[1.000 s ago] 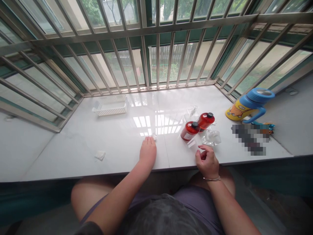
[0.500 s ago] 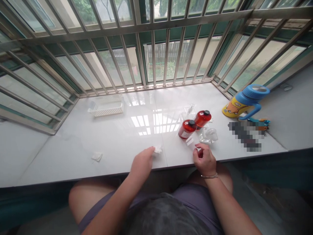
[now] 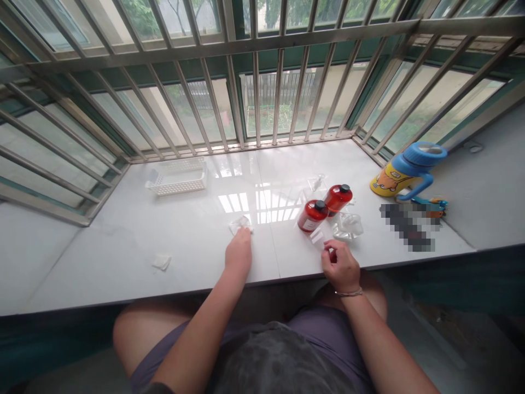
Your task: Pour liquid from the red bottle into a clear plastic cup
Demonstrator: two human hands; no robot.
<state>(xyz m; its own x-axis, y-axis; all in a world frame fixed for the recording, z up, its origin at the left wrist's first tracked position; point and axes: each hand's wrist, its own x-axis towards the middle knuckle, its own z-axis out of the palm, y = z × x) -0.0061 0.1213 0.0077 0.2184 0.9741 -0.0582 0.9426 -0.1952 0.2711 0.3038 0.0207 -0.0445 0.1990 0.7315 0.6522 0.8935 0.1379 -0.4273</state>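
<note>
My left hand pinches a crumpled, whitish, partly see-through tissue against the glossy white counter. My right hand rests at the counter's front edge with its fingers loosely curled, and nothing shows in them. Just beyond those fingertips lies a small white strip; I cannot tell whether they touch it. Two red bottles with black caps stand close together behind it, a nearer bottle and a farther bottle. Beside them is a clear plastic container.
Far left stands a white perforated basket. A folded white tissue lies nearer. Another clear plastic piece sits behind the bottles. On the right are a blue-and-yellow flask and a blurred dark object. Metal bars line the window.
My left hand has moved away from me and a little left, taking the tissue across the counter. My right hand has stayed in place, its fingers slightly more curled.
</note>
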